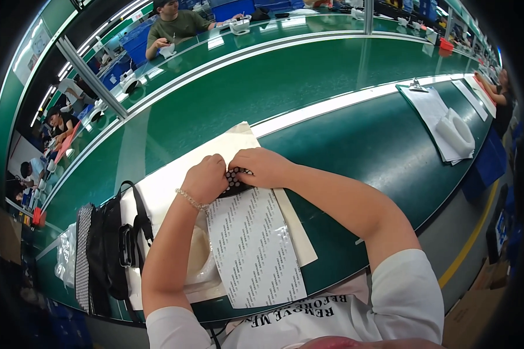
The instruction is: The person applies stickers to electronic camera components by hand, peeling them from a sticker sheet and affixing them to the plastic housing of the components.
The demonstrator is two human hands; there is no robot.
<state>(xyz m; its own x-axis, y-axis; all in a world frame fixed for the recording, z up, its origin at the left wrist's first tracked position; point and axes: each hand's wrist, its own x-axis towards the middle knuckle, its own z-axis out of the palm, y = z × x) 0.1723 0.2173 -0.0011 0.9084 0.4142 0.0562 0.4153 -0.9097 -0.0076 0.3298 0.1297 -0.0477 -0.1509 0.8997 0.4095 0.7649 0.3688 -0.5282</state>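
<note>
Both my hands meet over the workbench at the middle of the view. Between them is a small black sheet with rows of round grey dots (235,181). My left hand (206,178), a beaded bracelet at its wrist, closes its fingers on the sheet's left edge. From the other side my right hand (264,167) pinches the dotted sheet, its fingertips curled over it. Directly below lies a white sheet of printed backing paper (253,250), its top end under the dotted sheet. Cream-coloured paper (239,139) is spread under my hands.
Left of my arm lie a black strapped bag (108,250) and clear plastic packaging (67,256). A clipboard with papers (428,116) and a white foam roll (455,132) rest at the right. Beyond the metal rail runs a green conveyor belt (308,75); people work across it.
</note>
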